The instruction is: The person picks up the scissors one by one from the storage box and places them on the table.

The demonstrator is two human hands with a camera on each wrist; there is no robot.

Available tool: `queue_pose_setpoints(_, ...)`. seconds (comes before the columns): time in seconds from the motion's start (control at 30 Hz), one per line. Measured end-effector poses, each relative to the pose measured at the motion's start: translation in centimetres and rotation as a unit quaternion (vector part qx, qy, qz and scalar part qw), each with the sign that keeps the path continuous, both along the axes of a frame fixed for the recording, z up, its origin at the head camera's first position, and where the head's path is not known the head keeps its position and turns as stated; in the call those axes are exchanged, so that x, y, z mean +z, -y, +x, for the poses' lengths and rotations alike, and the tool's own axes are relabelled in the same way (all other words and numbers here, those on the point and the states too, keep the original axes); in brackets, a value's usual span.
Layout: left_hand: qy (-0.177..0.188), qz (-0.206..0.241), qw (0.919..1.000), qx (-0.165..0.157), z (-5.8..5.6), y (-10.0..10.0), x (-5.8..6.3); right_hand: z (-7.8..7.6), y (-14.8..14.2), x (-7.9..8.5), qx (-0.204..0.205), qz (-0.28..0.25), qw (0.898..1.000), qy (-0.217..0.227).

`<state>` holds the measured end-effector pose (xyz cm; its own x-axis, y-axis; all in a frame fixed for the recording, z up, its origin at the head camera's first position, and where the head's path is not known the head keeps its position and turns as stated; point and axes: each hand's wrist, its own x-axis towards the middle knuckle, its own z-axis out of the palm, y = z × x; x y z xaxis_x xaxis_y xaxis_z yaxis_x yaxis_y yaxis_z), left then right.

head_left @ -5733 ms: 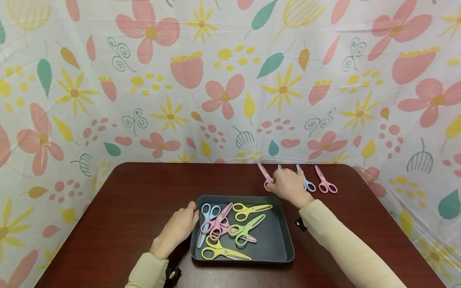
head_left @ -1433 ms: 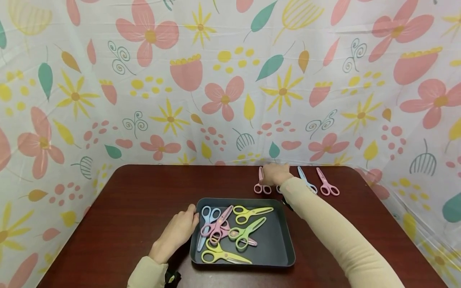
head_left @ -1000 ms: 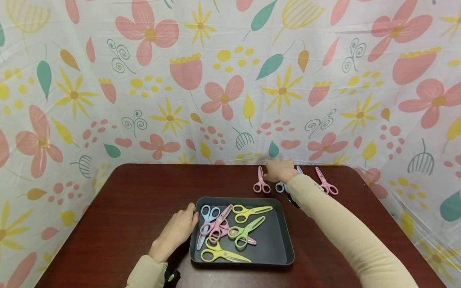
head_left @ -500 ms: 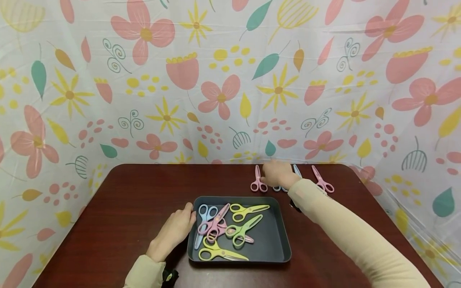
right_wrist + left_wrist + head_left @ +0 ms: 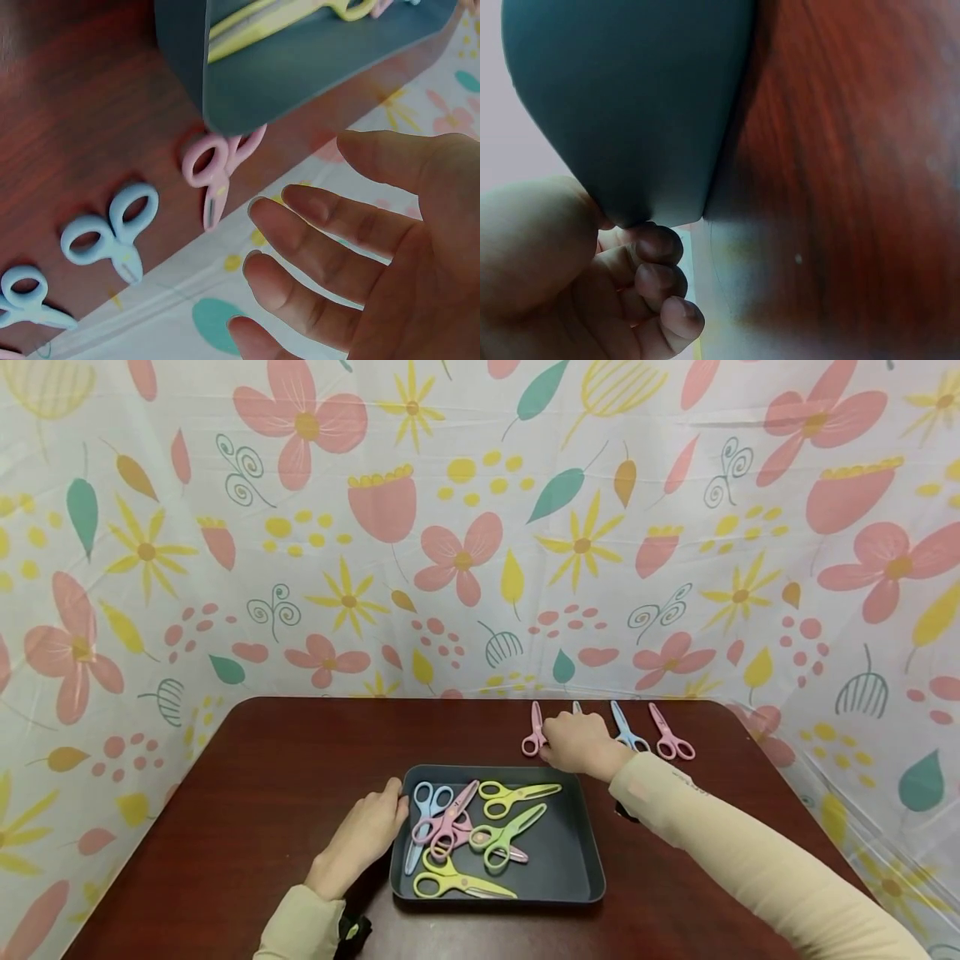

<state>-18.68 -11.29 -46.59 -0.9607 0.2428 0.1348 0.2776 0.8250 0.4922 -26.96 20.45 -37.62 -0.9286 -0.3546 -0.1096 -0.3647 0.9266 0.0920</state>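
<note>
The left hand pinches the left side of the dark tray between thumb and curled fingers. Behind the tray, the right hand, fingers loosely spread, hovers along a row of pink scissors and blue scissors; six coloured pairs lie inside the tray.

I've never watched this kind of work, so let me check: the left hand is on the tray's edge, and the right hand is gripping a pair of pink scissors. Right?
Not quite: the right hand grips nothing. The right wrist view shows its fingers apart, holding no scissors. The left hand is on the tray's edge.
</note>
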Motion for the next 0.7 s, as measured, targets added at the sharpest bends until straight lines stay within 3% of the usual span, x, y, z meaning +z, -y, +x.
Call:
queue_pose_setpoints(0.3,0.006,0.001,1.0000,0.000,0.2,-0.1,0.0,2.2,0.7,-0.1,0.037,-0.019,0.999,-0.027)
queue_pose_setpoints(0.7,-0.001,0.004,1.0000,-0.002,0.3,-0.2,0.1,4.0,1.5,-1.3,0.056,-0.039,0.997,-0.044)
